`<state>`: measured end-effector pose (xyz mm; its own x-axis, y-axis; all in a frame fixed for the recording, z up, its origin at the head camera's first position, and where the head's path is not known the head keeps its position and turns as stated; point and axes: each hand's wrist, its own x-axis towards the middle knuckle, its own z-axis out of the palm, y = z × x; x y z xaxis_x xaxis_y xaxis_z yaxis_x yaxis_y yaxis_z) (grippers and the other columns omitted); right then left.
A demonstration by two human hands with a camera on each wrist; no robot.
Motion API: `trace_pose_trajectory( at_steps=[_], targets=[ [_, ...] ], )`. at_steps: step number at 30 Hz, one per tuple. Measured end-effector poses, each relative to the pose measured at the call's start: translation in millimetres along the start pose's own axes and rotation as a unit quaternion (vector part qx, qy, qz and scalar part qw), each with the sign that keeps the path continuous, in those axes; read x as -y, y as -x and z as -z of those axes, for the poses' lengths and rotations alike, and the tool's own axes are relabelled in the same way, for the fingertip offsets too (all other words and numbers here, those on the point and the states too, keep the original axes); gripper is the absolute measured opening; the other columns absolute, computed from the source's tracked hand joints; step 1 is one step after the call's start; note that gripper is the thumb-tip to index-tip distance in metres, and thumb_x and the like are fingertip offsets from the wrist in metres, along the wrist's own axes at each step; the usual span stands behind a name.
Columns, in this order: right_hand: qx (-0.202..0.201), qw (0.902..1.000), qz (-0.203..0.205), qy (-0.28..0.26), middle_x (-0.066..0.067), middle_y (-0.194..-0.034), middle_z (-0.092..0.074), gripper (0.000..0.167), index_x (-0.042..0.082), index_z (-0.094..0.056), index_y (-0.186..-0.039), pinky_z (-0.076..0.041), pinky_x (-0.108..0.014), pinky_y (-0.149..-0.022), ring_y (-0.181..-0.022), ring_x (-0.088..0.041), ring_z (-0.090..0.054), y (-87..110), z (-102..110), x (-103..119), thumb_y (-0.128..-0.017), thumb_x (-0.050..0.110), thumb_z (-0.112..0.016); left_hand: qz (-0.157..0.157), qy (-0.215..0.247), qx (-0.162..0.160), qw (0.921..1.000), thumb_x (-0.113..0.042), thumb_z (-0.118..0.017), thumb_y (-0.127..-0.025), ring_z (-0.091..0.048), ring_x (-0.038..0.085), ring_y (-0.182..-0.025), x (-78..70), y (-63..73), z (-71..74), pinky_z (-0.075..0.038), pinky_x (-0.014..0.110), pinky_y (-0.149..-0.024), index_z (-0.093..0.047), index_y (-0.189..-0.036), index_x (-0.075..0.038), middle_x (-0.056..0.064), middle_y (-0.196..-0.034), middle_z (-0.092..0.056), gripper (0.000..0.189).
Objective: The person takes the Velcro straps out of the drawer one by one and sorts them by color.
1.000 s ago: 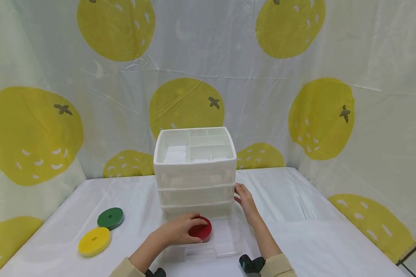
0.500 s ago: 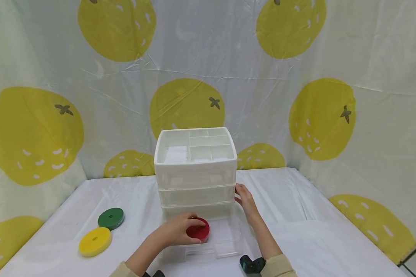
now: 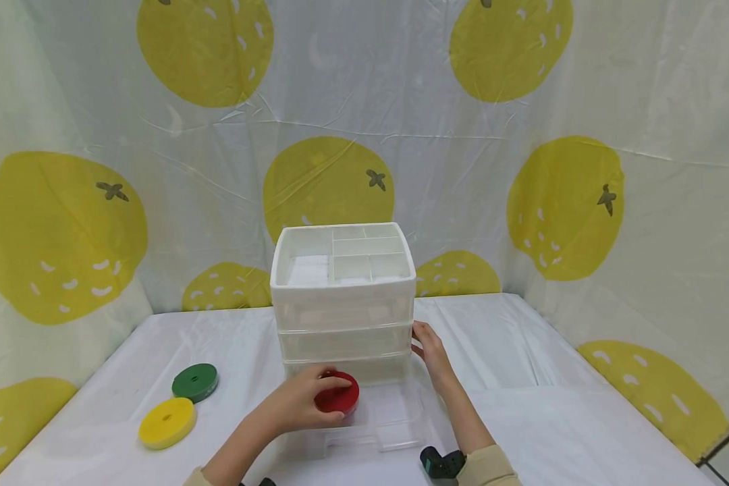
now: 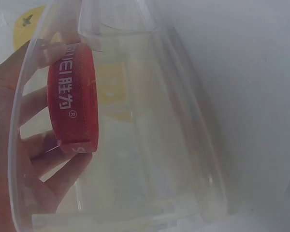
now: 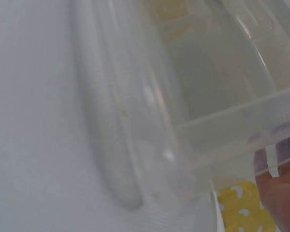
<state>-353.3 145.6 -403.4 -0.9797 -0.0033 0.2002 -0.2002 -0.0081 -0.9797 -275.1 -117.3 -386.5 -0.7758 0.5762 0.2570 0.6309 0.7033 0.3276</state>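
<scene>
My left hand (image 3: 304,399) holds a red roll of tape (image 3: 340,394) between thumb and fingers, over the left part of a pulled-out clear drawer (image 3: 395,403). Through the drawer's clear wall in the left wrist view, the red roll (image 4: 70,96) stands on edge to the camera, white lettering on its rim. My right hand (image 3: 433,354) rests its fingers against the right side of the white drawer cabinet (image 3: 343,310). In the right wrist view this hand (image 5: 280,186) shows at the lower right, partly behind clear plastic.
A green roll (image 3: 195,383) and a yellow roll (image 3: 167,423) lie on the white cloth left of the cabinet. The cabinet top has several compartments. A lemon-print curtain (image 3: 449,169) hangs behind and at both sides.
My left hand has carried the red roll to the left and slightly back over the drawer. My right hand has stayed at the cabinet's side.
</scene>
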Motion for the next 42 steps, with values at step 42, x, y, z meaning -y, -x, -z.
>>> trace_pose_trajectory(
  at_steps=[42],
  targets=[
    [-0.003, 1.0, 0.007, 0.005, -0.008, -0.118, -0.052, 0.046, -0.001, -0.046, -0.122, -0.036, -0.045, -0.102, -0.118, -0.024, -0.044, -0.1, 0.2, -2.2, -0.097, 0.036, -0.036, 0.092, -0.038, -0.172, 0.9799, -0.027, -0.078, -0.067, -0.047, 0.021, -0.109, 10.3, 70.5, 39.1, -0.055, 0.027, -0.066, -0.061, -0.113, -0.027, 0.005, -0.125, -0.048, 0.049]
  ],
)
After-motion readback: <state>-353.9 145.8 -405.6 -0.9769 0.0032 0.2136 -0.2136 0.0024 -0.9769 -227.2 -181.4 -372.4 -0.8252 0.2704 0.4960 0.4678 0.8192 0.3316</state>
